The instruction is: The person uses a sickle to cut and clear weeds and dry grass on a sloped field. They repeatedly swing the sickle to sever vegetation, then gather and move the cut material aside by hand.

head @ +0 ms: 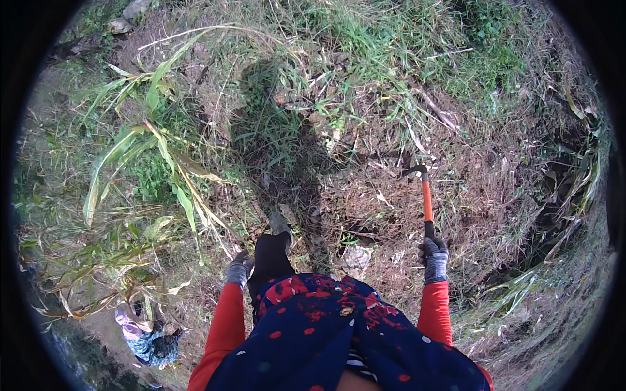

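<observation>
My right hand [434, 251], in a grey knit glove, grips the black end of a small hand sickle [427, 200]. Its shaft is orange, and the dark curved blade points left over bare, straw-strewn soil. My left hand [240, 268], gloved alike, is closed round the lower end of a corn stalk [210, 212]. That stalk slants up and left, with long green and drying leaves spreading from it. My fingers partly hide where the stalk ends. One dark-trousered leg [270, 251] stands between my hands, its foot on the grass.
Another person [151, 342] is bent over at the lower left. Dry corn leaves [117, 288] spread above them. A pale stone [356, 257] lies before me. More cut-looking stalks [582, 181] lie at the right edge, and rocks [120, 25] at the top left.
</observation>
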{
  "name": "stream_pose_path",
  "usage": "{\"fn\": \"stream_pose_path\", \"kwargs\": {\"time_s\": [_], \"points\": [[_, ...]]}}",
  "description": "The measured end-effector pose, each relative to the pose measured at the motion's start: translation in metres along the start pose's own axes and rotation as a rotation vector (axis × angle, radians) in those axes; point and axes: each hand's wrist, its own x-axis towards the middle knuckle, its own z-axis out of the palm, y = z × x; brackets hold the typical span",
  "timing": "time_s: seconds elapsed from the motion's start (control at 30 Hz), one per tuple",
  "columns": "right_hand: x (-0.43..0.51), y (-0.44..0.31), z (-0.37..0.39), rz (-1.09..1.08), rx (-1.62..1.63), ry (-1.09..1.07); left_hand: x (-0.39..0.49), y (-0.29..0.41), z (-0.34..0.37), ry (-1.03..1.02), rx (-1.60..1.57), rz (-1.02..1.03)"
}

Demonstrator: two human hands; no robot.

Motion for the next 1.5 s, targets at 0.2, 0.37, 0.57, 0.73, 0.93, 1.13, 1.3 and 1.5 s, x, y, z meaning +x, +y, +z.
{"fn": "stream_pose_path", "kwargs": {"time_s": [0.2, 0.37, 0.57, 0.73, 0.93, 1.13, 1.3, 1.5], "points": [[0.006, -0.059, 0.066, 0.098, -0.073, 0.135, 0.024, 0.135, -0.03, -0.228, 0.182, 0.044], [0.014, -0.079, 0.106, 0.059, -0.103, 0.161, 0.069, 0.183, -0.063, -0.155, 0.274, 0.1], [0.013, -0.067, 0.102, 0.04, -0.08, 0.245, 0.088, 0.215, -0.05, -0.255, 0.045, 0.216], [0.021, -0.056, 0.101, 0.023, -0.058, 0.238, 0.086, 0.245, -0.039, -0.406, 0.1, 0.288], [0.031, -0.06, 0.111, 0.087, -0.124, 0.271, 0.09, 0.277, -0.049, -0.384, 0.059, 0.33], [0.04, -0.043, 0.098, 0.205, -0.393, 0.113, 0.109, 0.309, -0.035, -0.347, -0.039, 0.284], [0.085, 0.015, 0.102, 0.211, -0.992, 0.14, 0.107, 0.367, -0.017, -0.406, 0.135, 0.488], [0.082, 0.004, 0.109, 0.144, -1.047, 0.114, 0.093, 0.439, 0.006, -0.477, 0.189, 0.625]]}}
